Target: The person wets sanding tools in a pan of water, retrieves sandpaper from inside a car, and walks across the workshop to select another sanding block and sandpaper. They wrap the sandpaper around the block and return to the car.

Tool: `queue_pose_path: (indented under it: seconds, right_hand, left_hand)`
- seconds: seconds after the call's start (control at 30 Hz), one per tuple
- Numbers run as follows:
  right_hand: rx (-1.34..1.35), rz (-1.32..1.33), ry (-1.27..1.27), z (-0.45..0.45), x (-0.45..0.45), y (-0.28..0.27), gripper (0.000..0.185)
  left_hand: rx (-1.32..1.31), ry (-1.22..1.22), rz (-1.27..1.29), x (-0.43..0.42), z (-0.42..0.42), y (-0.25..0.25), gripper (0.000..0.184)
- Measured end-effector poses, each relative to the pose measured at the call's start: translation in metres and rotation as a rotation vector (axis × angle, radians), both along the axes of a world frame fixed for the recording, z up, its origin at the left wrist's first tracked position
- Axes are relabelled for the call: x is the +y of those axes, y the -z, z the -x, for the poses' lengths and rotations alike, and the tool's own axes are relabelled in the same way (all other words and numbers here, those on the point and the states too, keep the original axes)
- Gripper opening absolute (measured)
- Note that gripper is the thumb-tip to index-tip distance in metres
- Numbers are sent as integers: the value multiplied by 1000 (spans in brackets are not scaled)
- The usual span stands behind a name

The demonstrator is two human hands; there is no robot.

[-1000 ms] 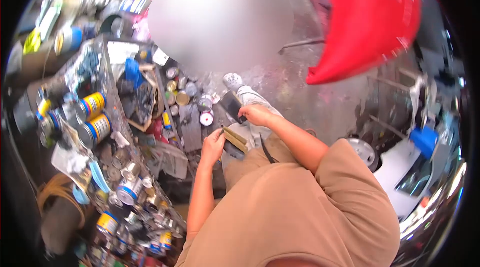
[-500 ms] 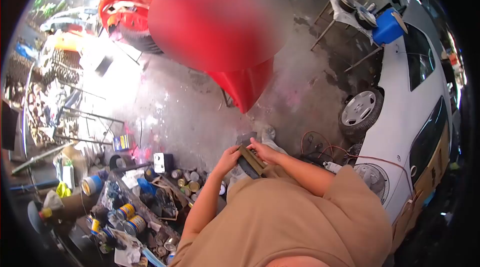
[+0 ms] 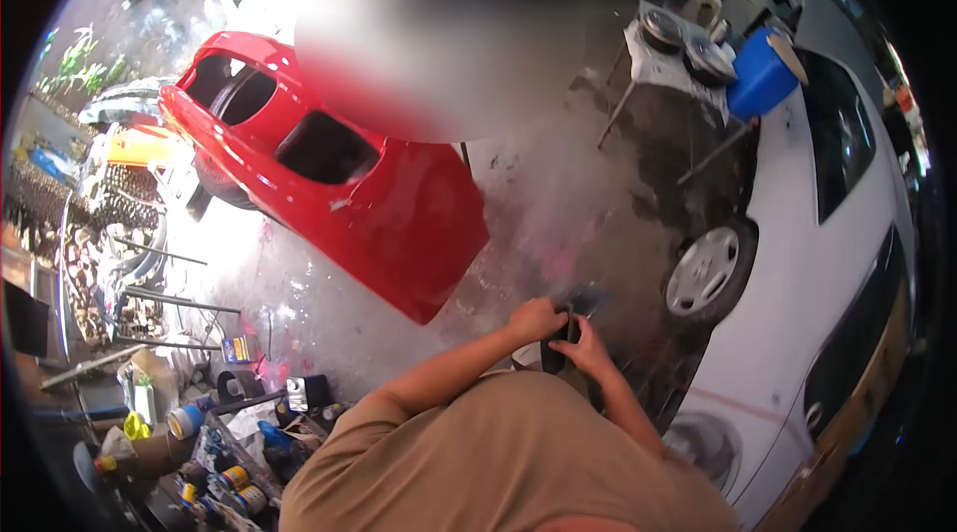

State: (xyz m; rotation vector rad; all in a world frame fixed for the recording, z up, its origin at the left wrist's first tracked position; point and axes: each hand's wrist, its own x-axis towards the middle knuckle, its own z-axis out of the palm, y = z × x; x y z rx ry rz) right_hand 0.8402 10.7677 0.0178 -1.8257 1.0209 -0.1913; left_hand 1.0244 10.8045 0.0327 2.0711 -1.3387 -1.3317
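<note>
In front of my belly, my left hand (image 3: 538, 321) is closed, its fingers curled at the upper end of a dark oblong thing (image 3: 554, 354). My right hand (image 3: 588, 346) pinches the same thing from the right side, with its thumb toward the left hand. What kind of thing it is I cannot make out, and its lower part is hidden by my brown shirt (image 3: 508, 452). Ahead and to the left is a glossy red car body panel (image 3: 399, 233) with several large openings, raised off the floor.
On the right stands a white car (image 3: 768, 263) with its wheel (image 3: 703, 271) near me. A small table (image 3: 648, 68) holds pans beside a blue container (image 3: 766, 73). Paint cans (image 3: 237, 479) and clutter crowd the lower left. A fan (image 3: 703, 447) is by the car.
My view has turned, and the red panel now shows further left with its openings visible. My hands have shifted right in view, and the oblong thing is now more upright and closer between them.
</note>
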Motion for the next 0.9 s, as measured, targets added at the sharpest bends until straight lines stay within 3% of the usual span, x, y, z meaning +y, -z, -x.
queue_pose_path:
  seconds: [0.07, 0.17, 0.33, 0.43, 0.57, 0.67, 0.83, 0.9]
  right_hand:
    - [-125, -258, 54, 2, -61, 9, 63]
    - [-244, -351, 47, 0, -152, -8, 57]
    - [-413, -615, 161, -32, -268, -38, 44]
    - [-437, -683, 139, -66, -329, -57, 41]
    - [-366, -663, 9, -122, -427, -64, 37]
    - [-289, -389, -145, -174, -506, -53, 33]
    - [-256, -341, -45, -265, -605, -69, 36]
    - [-306, -456, -62, -300, -652, -72, 37]
  left_hand:
    - [5, -39, -8, -57, -1, -15, 44]
    - [3, -47, 95, -123, -12, -28, 47]
    - [447, -152, 249, -209, -48, -15, 39]
    - [566, -275, 272, -251, -77, -41, 38]
    - [568, -334, 348, -324, -124, -33, 38]
    - [408, -357, 350, -389, -174, -27, 36]
    - [500, -401, 523, -495, -267, -24, 35]
    - [330, -297, 557, -532, -307, -34, 34]
